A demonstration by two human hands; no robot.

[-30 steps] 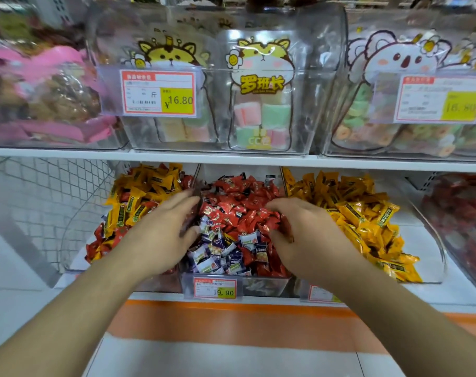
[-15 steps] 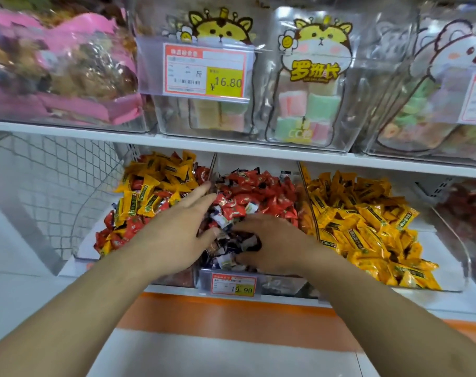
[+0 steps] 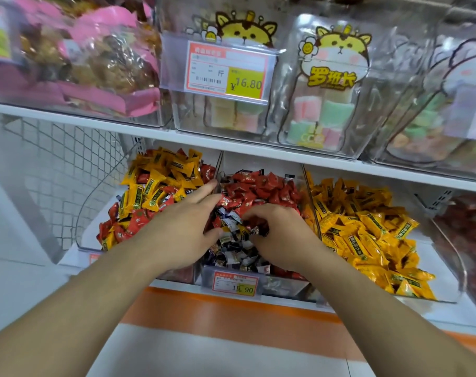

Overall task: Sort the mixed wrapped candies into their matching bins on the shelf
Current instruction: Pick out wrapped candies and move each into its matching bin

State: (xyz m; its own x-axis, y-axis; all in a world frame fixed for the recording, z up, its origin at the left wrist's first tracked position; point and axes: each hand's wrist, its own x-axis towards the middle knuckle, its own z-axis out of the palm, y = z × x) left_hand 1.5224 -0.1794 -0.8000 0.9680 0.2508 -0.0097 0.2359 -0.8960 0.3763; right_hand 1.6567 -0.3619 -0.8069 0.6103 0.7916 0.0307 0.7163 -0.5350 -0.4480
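My left hand (image 3: 182,229) lies flat on the mixed red and dark-blue wrapped candies (image 3: 236,240) in the clear middle bin (image 3: 283,285); my right hand (image 3: 279,235) curls, pinching some. Yellow wrapped candies (image 3: 367,232) sit at three o'clock; scooping carelessly could spill pieces over the divider.

Two bare forearms come into the view from the bottom edge, one from the lower left corner and one from the lower right corner. No sleeve is seen on either arm up to the edge of the view; both are uncovered from the wrist. The left hand (image 3: 186,231) is bare, with no glove, and no ring or bracelet is seen on it. The right hand (image 3: 281,236) is bare as well, and its wrist carries no watch and no band. The fingernails that show on the left hand are short and plain.
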